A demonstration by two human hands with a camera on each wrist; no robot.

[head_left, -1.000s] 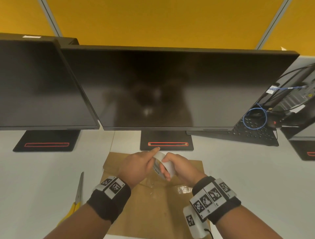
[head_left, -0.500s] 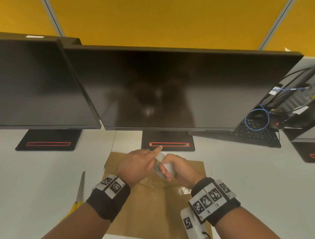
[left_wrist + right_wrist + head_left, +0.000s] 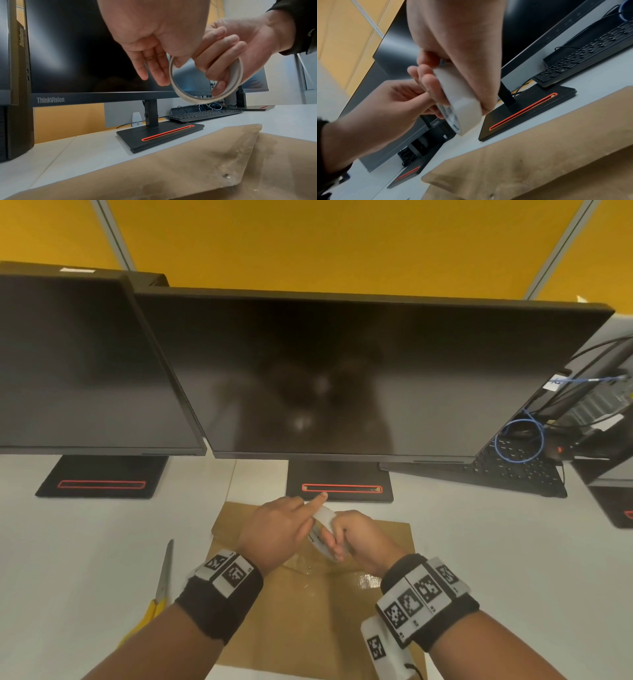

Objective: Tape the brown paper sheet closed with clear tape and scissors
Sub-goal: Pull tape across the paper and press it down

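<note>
Both my hands hover above the brown paper (image 3: 308, 618): my right hand (image 3: 356, 537) grips the tape roll (image 3: 323, 517), my left hand (image 3: 277, 530) picks at its rim, fingers loose. Scissors (image 3: 161, 587) lie leftward, nearer my left.

Both hands are up over the brown paper sheet (image 3: 308, 618) on the white desk (image 3: 85, 559). The right hand (image 3: 359, 542) grips the tape roll (image 3: 323, 529), with the left hand (image 3: 277, 529) right against it, index finger pointing out past the roll. Yellow-handled scissors (image 3: 161, 587) lie left of the paper. Two dark monitors (image 3: 342, 371) stand at the far side.
</note>
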